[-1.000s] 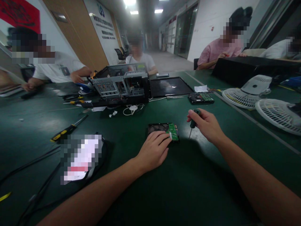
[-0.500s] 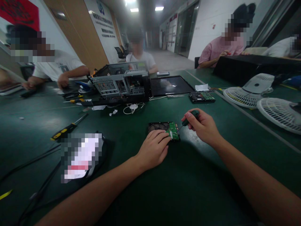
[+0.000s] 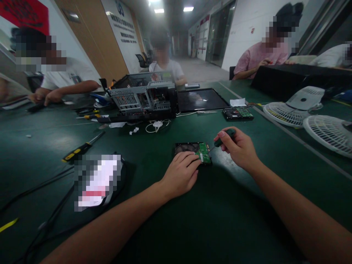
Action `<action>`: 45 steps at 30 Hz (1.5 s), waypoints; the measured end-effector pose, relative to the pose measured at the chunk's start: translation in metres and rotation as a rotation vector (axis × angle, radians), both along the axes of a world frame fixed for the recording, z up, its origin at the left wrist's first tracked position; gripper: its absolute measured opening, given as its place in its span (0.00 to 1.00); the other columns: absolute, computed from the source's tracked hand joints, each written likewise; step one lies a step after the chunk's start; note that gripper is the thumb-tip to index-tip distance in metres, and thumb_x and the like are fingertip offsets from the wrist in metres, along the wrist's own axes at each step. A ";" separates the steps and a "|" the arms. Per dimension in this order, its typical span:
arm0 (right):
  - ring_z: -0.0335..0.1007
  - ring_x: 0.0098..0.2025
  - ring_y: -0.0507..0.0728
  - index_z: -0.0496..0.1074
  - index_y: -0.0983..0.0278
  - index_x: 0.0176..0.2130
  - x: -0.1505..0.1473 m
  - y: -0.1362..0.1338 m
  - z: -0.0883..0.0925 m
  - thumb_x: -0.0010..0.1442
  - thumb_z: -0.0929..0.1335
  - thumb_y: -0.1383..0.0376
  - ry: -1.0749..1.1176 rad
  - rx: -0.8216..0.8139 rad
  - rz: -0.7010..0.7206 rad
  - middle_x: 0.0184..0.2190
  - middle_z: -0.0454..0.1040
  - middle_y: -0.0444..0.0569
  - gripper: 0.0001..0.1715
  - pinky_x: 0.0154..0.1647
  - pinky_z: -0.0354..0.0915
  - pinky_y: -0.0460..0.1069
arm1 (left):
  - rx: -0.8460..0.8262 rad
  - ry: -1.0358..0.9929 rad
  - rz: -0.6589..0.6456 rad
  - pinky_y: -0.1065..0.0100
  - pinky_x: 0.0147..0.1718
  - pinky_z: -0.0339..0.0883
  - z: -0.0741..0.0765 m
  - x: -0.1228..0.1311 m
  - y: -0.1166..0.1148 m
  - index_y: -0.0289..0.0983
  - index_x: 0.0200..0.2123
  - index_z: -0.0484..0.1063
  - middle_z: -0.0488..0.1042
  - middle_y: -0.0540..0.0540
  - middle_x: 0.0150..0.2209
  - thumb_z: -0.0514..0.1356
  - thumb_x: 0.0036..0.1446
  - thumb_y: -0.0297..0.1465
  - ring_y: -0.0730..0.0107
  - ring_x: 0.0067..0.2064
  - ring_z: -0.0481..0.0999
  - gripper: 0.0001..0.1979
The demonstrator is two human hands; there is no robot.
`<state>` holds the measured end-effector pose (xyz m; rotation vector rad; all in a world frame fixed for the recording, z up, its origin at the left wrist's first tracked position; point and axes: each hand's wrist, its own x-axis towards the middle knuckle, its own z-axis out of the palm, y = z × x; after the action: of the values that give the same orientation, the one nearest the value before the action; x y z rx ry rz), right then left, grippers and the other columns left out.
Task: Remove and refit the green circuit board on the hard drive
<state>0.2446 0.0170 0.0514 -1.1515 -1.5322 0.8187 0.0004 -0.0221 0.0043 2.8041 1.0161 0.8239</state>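
A hard drive (image 3: pixel 205 147) lies flat on the green table, its green circuit board facing up. Across its near left part rests my left hand (image 3: pixel 180 174), fingers close together on top and thumb at the near side, keeping hold of it. My right hand (image 3: pixel 240 148) is closed round the dark green handle of a screwdriver (image 3: pixel 219 142). The thin shaft slants down to the left, and its tip meets the right end of the board. Whether the tip sits in a screw is too small to tell.
An opened computer case (image 3: pixel 143 97) and a flat black panel (image 3: pixel 202 99) lie farther back. Another hard drive (image 3: pixel 238 114) sits beyond my right hand, near white fan parts (image 3: pixel 286 112). At left are a yellow-black screwdriver (image 3: pixel 79 151) and a dark pouch (image 3: pixel 123 176). Several people sit around.
My hands, the drive and the screwdriver keep nearly the same pose. The whole view has shifted slightly. At the far left, a person's hands have come closer together.
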 end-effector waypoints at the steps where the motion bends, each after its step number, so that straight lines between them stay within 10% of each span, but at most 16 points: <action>1: 0.67 0.26 0.51 0.71 0.60 0.43 0.000 0.000 0.000 0.65 0.69 0.47 -0.006 -0.002 0.005 0.37 0.80 0.50 0.19 0.24 0.62 0.48 | 0.000 0.002 0.000 0.45 0.62 0.64 0.000 0.000 0.000 0.37 0.59 0.70 0.73 0.39 0.59 0.57 0.65 0.28 0.51 0.63 0.68 0.20; 45: 0.66 0.25 0.53 0.76 0.60 0.45 -0.001 -0.003 0.004 0.70 0.59 0.44 0.146 -0.124 0.159 0.38 0.78 0.51 0.28 0.23 0.57 0.50 | -0.041 0.009 0.028 0.46 0.62 0.64 0.000 0.001 0.000 0.36 0.60 0.68 0.71 0.38 0.60 0.58 0.64 0.29 0.51 0.63 0.68 0.21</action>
<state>0.2439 0.0142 0.0555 -1.0429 -1.4822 1.0940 0.0011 -0.0224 0.0040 2.7680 1.0633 0.7852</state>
